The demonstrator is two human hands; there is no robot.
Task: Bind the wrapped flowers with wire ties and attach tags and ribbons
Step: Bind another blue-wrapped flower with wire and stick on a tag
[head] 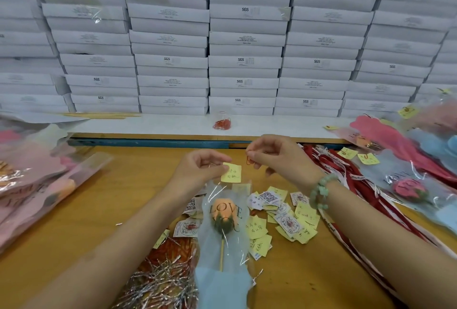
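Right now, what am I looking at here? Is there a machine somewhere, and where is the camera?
There is no machine here. These are a person's two bare hands, filmed by one camera worn on the head, looking down at a wooden table. The left hand pinches a yellow tag at the top of a clear-wrapped flower marked LOVE. The right hand pinches a small red clip beside it. Loose tags lie around the flower, with silver wire ties near the bottom edge and red ribbons to the right. More wrapped flowers lie on both sides, and white boxes are stacked behind.
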